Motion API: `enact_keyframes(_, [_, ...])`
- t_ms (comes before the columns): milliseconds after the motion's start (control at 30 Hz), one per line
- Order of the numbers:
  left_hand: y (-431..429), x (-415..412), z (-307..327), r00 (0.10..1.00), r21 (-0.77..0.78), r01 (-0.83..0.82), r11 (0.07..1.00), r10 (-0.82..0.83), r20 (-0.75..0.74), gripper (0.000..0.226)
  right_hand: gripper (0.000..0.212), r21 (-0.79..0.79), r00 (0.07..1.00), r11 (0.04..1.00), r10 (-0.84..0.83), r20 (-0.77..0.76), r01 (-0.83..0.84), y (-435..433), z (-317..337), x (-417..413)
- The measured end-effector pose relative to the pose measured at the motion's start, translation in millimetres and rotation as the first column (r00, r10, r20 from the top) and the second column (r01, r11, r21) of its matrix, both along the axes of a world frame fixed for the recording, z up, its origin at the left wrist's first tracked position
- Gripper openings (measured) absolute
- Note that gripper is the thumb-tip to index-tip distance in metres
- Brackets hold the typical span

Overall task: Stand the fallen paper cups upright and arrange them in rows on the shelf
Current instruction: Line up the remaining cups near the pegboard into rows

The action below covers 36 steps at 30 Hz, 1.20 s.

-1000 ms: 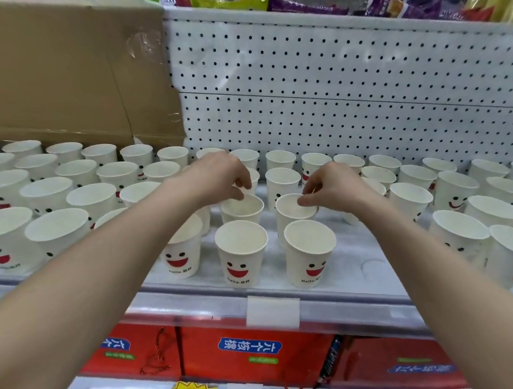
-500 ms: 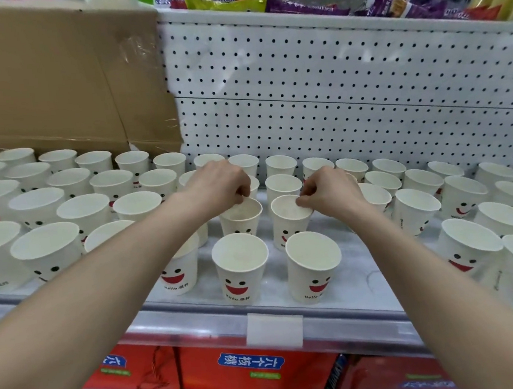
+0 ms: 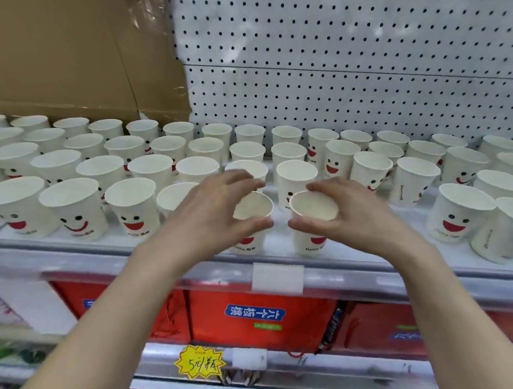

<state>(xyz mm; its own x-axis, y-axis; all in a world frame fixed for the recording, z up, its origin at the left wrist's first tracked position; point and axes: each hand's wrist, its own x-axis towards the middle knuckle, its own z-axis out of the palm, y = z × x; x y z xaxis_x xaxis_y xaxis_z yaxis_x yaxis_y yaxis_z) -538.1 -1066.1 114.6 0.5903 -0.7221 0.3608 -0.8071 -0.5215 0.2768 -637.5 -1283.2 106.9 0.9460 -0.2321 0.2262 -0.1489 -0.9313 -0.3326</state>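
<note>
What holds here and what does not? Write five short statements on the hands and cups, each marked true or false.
1. The left hand grips the left cup; the right hand grips the right cup. True.
2. Both held cups lie on their sides. False: both stand upright, mouths up.
3. A cardboard box stands behind the cups at the left. True.
4. The cups bear blue frowns. False: they show red smiles.
5. Red boxes sit below the cups. True.

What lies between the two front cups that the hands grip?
In the head view only a narrow bare strip of shelf separates the left cup from the right cup; nothing stands there.
</note>
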Motion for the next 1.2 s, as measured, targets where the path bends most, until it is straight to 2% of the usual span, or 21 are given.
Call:
enact_keyframes(67, [-2,-7,-12,1.0,-0.013,-0.014,1.0,0.014,0.006,0.064,0.095,-0.014,1.0,1.0,0.002,0.014,-0.002,1,-6,-2])
enact_keyframes(200, [-7,-9,-30,0.998,-0.073,-0.041,0.996,0.044,0.047,0.056,0.083,-0.045,0.996,0.999,-0.001,0.084,0.005,5,-13,0])
enact_keyframes(300, [-10,-5,-40,0.995,-0.133,-0.029,0.991,0.041,0.088,0.052,0.077,-0.026,0.994,0.999,-0.017,0.11,0.02,9,-16,4])
enact_keyframes(500, [-15,-2,-45,0.988,-0.157,-0.027,0.987,0.05,0.143,0.047,0.071,-0.008,0.99,1.0,-0.02,0.138,0.021,13,-17,8])
enact_keyframes(700, [-16,0,-48,0.985,-0.17,0.0,0.986,0.029,0.172,0.042,0.073,-0.011,0.99,1.0,-0.019,0.14,0.021,13,-18,9])
enact_keyframes(933, [-14,-7,-40,0.975,-0.16,0.014,0.987,0.022,0.22,0.048,0.084,-0.018,0.988,1.0,-0.016,0.153,0.019,13,-12,0])
enact_keyframes(1067, [-13,-5,-20,0.943,-0.162,0.041,0.986,0.015,0.332,0.05,0.07,-0.001,0.977,0.999,-0.035,0.21,0.036,-8,8,-3])
enact_keyframes(1200, [-31,11,15,0.936,-0.086,0.091,0.992,-0.056,0.346,0.048,0.051,-0.088,0.961,0.988,-0.102,0.259,0.128,-62,41,5])
